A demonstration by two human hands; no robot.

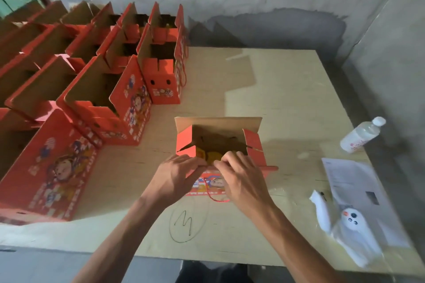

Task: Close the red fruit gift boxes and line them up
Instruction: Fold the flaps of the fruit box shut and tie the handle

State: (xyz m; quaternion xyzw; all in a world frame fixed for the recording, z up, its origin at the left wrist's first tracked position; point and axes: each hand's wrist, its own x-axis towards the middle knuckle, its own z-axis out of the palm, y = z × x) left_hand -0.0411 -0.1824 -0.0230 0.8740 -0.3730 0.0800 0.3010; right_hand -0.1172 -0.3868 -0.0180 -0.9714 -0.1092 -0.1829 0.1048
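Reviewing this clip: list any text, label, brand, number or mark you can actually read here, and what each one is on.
Hand-drawn squiggle inside a pen circle, like "M" or "3", uncertain: on the table.
Print on the red gift boxes: too blurred to read.
Red label on the water bottle: unreadable.
Paper sheet: print too small.
Nothing else legible.

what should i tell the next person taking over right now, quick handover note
Left hand and right hand: fingers grip the near top flap of the open box at table centre.
Other boxes: rows at left, all with flaps still up.
Done: none seen closed.
Left: fold this box shut, close the rest, line them up.
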